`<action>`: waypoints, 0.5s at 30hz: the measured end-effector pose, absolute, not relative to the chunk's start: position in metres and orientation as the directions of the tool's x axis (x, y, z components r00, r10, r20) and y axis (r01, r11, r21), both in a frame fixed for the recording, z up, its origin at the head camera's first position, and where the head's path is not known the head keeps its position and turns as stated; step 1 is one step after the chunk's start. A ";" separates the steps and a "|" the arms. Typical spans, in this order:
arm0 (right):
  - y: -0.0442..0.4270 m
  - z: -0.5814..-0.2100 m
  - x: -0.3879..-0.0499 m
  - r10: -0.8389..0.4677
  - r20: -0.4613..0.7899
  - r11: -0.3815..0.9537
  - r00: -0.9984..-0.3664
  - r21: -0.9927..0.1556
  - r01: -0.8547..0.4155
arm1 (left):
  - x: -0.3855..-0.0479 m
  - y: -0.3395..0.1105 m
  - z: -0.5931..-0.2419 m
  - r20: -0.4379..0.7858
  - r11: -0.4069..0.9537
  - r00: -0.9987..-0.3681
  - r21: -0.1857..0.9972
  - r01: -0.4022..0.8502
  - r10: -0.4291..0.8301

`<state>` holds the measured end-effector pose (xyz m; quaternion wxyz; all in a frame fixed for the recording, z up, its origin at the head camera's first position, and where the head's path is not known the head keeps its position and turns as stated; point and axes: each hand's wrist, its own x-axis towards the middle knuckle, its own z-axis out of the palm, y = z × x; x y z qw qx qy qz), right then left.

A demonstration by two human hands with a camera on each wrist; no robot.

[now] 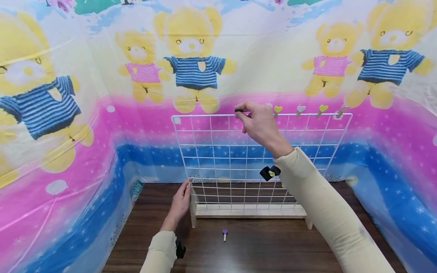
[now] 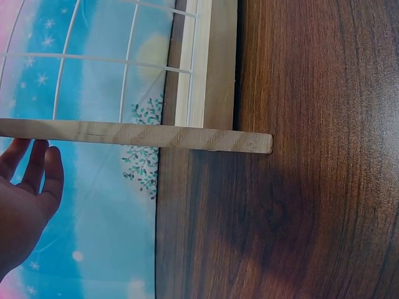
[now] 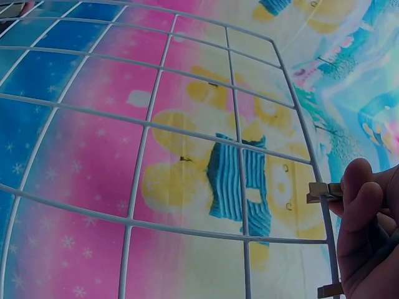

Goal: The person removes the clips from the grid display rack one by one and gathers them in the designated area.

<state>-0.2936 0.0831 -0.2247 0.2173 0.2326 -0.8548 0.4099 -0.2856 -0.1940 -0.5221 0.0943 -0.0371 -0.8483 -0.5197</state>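
A small pale-wood clothespin (image 3: 318, 192) sits at the top edge of the white wire grid (image 3: 129, 222), long axis crossing it, tip pointing downward (the right hand (image 1: 260, 123) pinches the other end); the left hand (image 1: 179, 200), unclenched, touches a pale wooden leg (image 2: 137, 134).

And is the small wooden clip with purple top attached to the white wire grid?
No, the purple-topped wooden clip lies on the dark brown wooden table, in front of the white wire grid.
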 end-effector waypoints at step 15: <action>0.081 -0.226 -0.296 -0.173 0.614 0.496 -0.770 -0.621 -0.607 | -0.287 -0.194 -0.523 0.194 0.448 -0.980 0.880 0.157 -0.038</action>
